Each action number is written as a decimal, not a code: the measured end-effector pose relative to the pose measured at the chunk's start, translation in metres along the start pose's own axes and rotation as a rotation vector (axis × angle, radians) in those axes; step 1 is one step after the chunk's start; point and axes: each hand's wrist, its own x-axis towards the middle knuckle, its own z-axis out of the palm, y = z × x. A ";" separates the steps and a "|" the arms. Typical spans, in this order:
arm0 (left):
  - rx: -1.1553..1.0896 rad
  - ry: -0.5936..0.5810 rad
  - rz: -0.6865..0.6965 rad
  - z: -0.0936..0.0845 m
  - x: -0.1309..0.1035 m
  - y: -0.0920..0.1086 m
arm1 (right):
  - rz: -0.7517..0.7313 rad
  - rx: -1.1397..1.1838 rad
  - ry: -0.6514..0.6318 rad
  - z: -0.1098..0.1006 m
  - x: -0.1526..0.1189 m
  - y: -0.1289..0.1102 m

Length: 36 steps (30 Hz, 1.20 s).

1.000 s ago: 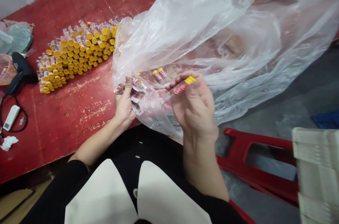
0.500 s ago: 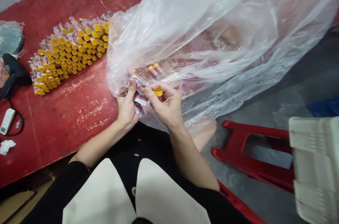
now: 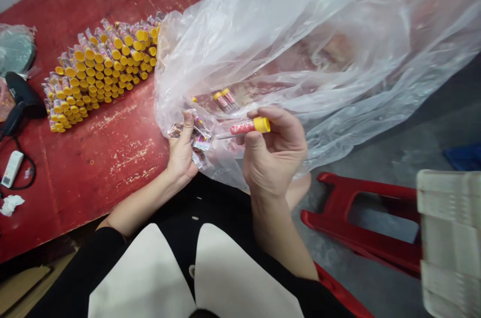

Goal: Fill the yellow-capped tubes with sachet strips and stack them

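Observation:
My left hand (image 3: 180,152) is closed around a bunch of small printed plastic sleeves (image 3: 202,142), its thumb pressed on top. Between the thumb and fingers of my right hand (image 3: 276,157) is a clear tube (image 3: 242,128) with a yellow cap and a pink-red label. The tube lies nearly level, cap to the right, its clear end close to the sleeves; whether it touches them I cannot tell. Just beyond my hands, two similar capped tubes (image 3: 226,100) lie at the large clear plastic bag (image 3: 263,22). Another yellow cap peeks out above my left thumb.
Many yellow-capped tubes form a stacked pile (image 3: 97,75) on the red table (image 3: 124,157). A black handheld device (image 3: 23,100), a white power strip (image 3: 12,169) and crumpled tissue (image 3: 12,205) lie at left. Right of me are a red stool (image 3: 361,223) and a pale crate (image 3: 451,238).
My right hand has moved right, away from the sleeves, and turned, bringing the whole yellow-capped tube into view. My left hand stays put with the sleeves.

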 end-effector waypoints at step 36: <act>-0.224 0.069 -0.087 -0.002 -0.002 0.023 | -0.121 -0.320 -0.094 -0.028 -0.020 -0.017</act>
